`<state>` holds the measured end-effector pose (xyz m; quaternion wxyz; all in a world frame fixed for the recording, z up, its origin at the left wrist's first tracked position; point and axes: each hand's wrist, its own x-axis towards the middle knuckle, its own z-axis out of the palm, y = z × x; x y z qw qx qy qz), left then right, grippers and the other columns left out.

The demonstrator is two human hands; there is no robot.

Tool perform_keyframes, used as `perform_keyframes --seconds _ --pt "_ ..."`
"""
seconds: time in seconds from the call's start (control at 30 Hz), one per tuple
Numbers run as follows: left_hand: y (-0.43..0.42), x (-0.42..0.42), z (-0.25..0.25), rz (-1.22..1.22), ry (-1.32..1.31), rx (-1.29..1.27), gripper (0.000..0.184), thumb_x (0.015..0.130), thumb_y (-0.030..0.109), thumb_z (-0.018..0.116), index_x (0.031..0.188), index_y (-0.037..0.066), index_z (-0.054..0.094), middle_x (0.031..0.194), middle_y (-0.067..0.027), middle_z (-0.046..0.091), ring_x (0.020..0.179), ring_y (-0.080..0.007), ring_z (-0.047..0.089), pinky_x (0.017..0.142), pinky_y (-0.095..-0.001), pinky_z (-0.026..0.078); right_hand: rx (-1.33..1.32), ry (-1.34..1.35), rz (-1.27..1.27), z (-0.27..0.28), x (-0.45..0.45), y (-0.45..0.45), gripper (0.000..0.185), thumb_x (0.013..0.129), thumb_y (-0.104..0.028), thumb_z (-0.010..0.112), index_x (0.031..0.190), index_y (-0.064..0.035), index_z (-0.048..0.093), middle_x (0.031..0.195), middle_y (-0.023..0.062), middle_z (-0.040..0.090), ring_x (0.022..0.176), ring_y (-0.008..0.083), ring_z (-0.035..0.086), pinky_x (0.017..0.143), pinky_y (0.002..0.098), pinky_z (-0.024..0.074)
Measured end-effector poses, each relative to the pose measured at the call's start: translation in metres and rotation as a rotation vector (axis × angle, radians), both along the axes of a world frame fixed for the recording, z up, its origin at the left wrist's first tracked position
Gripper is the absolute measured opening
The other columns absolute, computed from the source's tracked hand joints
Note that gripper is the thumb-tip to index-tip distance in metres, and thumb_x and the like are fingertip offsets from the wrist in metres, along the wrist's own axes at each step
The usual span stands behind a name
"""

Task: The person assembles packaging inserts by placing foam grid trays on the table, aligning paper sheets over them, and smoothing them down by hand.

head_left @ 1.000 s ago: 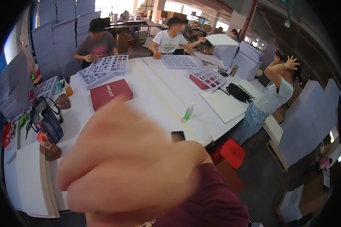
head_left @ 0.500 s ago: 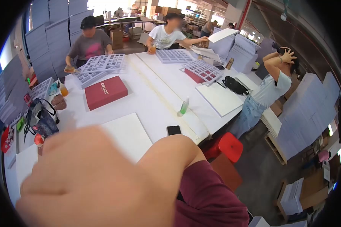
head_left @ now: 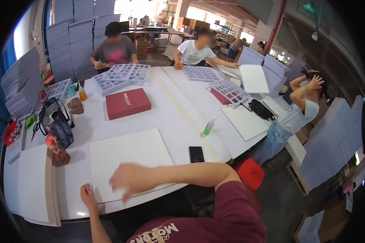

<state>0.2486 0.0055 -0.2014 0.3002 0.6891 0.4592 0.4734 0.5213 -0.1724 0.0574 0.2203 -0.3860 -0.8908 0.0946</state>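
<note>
A large white board (head_left: 129, 150) lies flat on the table in front of me. Over its front part hovers my right hand (head_left: 134, 179), smeared by motion; its fingers hang downward and apart, with nothing visible in them. At the board's left front corner is my left hand (head_left: 88, 196), its fingers curled. Whether it grips the board's edge or only rests beside it cannot be made out. A black phone (head_left: 196, 154) lies just right of the board, behind my right forearm.
White table (head_left: 166, 109) holds a red box (head_left: 128, 103), a green bottle (head_left: 208, 127), white compartment trays (head_left: 125, 73), a dark bag (head_left: 57, 123) and stacked white boards (head_left: 33, 182) at left. Several people are around it; one holds a white sheet (head_left: 254, 79). A red stool (head_left: 250, 174) stands right.
My right hand has dropped from close before the camera to over the white board. My left hand has come into view. The person across has lowered the white sheet.
</note>
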Motion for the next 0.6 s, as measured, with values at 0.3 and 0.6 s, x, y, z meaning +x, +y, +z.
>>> perform_keyframes --seconds 0.3,0.6 --pt "0.026 -0.003 0.007 0.020 -0.298 -0.246 0.028 0.103 0.026 0.050 0.104 0.002 0.063 0.093 -0.0054 0.064 0.086 -0.0132 0.057 0.075 -0.0288 0.046 0.083 0.893 -1.451 -0.237 0.224 0.008 0.038 0.097 -0.031 0.060 0.118 0.0013 0.057 0.110 0.0169 0.066 0.105 0.0266 0.063 0.090 0.0367 0.0490" --pt "-0.108 0.094 0.361 -1.166 -0.882 -0.169 0.047 0.105 0.048 0.031 0.109 0.007 0.054 0.103 -0.0154 0.060 0.098 -0.0309 0.057 0.092 -0.0445 0.042 0.203 1.045 -1.481 -0.262 0.209 -0.002 0.026 0.099 -0.028 0.059 0.102 -0.0020 0.061 0.089 0.0043 0.063 0.080 0.0132 0.056 0.078 0.0299 0.0489"
